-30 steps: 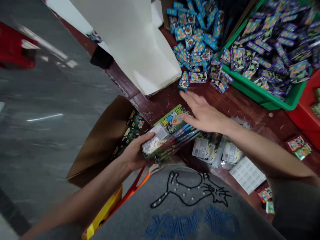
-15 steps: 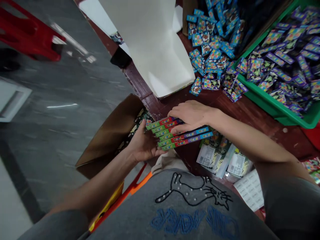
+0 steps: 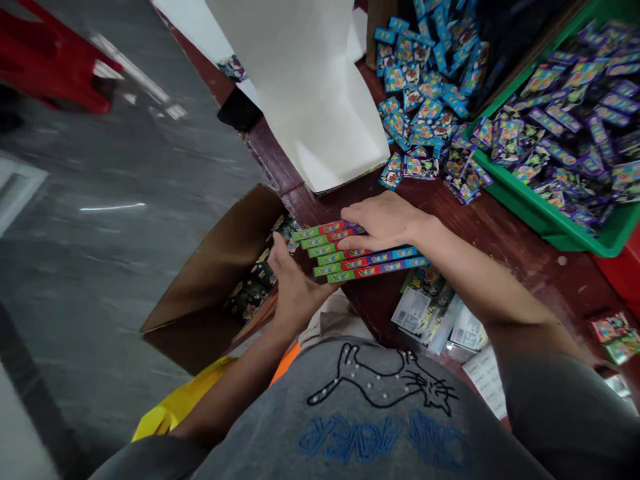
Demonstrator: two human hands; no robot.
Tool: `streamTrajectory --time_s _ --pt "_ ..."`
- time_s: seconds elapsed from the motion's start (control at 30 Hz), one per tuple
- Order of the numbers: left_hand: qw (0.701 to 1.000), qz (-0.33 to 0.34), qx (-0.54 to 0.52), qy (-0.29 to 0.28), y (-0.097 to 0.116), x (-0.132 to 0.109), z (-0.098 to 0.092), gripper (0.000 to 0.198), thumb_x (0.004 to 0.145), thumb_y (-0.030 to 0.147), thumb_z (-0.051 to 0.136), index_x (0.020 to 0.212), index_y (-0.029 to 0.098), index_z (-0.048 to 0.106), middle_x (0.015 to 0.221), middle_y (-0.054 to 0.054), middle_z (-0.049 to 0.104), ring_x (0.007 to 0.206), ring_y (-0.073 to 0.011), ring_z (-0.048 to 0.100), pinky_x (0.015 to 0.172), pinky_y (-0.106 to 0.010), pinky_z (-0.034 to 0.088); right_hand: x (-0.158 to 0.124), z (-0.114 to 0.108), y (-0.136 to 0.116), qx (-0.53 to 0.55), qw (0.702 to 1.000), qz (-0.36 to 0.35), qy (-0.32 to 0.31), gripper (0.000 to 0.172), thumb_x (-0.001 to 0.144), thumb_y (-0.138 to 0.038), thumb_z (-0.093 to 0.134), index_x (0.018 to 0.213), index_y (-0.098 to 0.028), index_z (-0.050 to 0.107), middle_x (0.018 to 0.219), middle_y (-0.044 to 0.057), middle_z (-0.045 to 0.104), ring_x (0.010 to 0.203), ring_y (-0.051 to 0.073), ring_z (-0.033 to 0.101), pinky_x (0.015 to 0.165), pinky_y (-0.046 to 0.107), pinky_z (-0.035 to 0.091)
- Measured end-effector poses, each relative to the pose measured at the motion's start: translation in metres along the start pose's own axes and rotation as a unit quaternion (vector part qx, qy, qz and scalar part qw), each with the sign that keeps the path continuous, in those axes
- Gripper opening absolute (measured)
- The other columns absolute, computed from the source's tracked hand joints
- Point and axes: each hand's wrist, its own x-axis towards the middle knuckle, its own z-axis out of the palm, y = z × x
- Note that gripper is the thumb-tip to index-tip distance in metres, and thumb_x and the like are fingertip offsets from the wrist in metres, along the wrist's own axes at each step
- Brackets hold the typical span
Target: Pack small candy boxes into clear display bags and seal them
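Pinching the boxes [image 3: 371, 271], the right hand [image 3: 386, 219] apparently steadied them now that the left hand [image 3: 298, 287] had spread wider.

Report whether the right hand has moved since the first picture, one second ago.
Yes. Judged against the green plastic bin, the right hand has shifted leftward in the view, farther from the bin.

The single view looks forward and steeply down from the wearer's head, close above the hands [image 3: 385, 219]. It takes in the shirt [image 3: 270, 430] nearer than them, desk [image 3: 525, 250] rightward, floor [image 3: 150, 160] leftward.
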Motion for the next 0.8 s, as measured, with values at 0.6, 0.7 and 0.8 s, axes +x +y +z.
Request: streamTrajectory --time_s 0.6,0.7,0.8 --pt "0.923 0.382 0.024 -0.029 -0.015 0.045 0.012 0.119 0.059 0.065 0.097 0.154 0.030 0.036 0.141 -0.013 0.045 0.134 -0.0380 0.051 0.111 -0.060 0.048 -0.066 0.061 0.023 0.495 0.806 0.192 0.261 0.106 0.093 -0.081 -0.022 0.177 -0.023 0.006 0.185 0.004 0.008 0.172 0.023 0.010 0.139 0.053 0.020" --pt "0.917 0.397 0.014 -0.038 -0.016 0.047 0.011 0.116 0.062 0.060 0.097 0.155 0.029 0.035 0.139 -0.013 0.048 0.132 -0.0366 0.052 0.108 -0.058 0.050 -0.072 0.063 0.008 0.418 0.852 0.184 0.256 0.102 0.093 -0.084 -0.017 0.176 -0.025 -0.008 0.186 0.004 -0.004 0.172 0.025 0.000 0.139 0.057 0.012" --pt "0.916 0.397 0.001 -0.055 -0.019 0.046 0.012 0.113 0.067 0.059 0.096 0.157 0.029 0.035 0.142 -0.014 0.047 0.135 -0.0366 0.050 0.110 -0.059 0.050 -0.072 0.048 -0.008 0.197 0.950 0.125 0.206 0.116 0.092 -0.095 0.028 0.175 -0.023 -0.007 0.185 0.014 -0.001 0.171 0.039 -0.005 0.134 0.069 -0.003"
